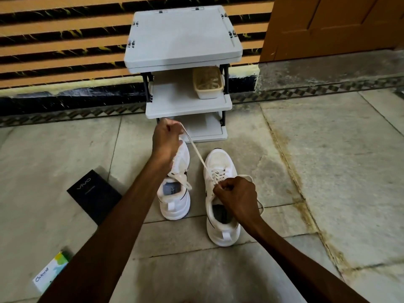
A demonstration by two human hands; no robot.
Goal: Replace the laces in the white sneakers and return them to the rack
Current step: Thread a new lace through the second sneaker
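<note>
The white lace [196, 152] runs taut in a slanted line between the two grips; its upper end is pinched in the left grip [167, 136] and its lower part meets the right grip [237, 195] at the eyelets of the right sneaker [220, 162]. The left grip is closed into a fist round the lace, raised above the toe of the left sneaker [175, 204] and just in front of the lowest shelf of the rack [183, 36], with the forearm stretched forward and the back of the hand turned up. The right grip is also curled tight, fingers bent inward on the lace over the tongue of the right sneaker; a loop of lace shows past its knuckles; the wrist bends down over the shoe's opening. Both sneakers stand upright side by side on the stone floor [306, 149], toes toward the rack, close together but apart. A beige basket [208, 84] sits on the rack's middle shelf, at the right. A black box [94, 195] lies on the floor left of the left sneaker; a small white and green carton [51, 272] lies nearer, at the lower left.
</note>
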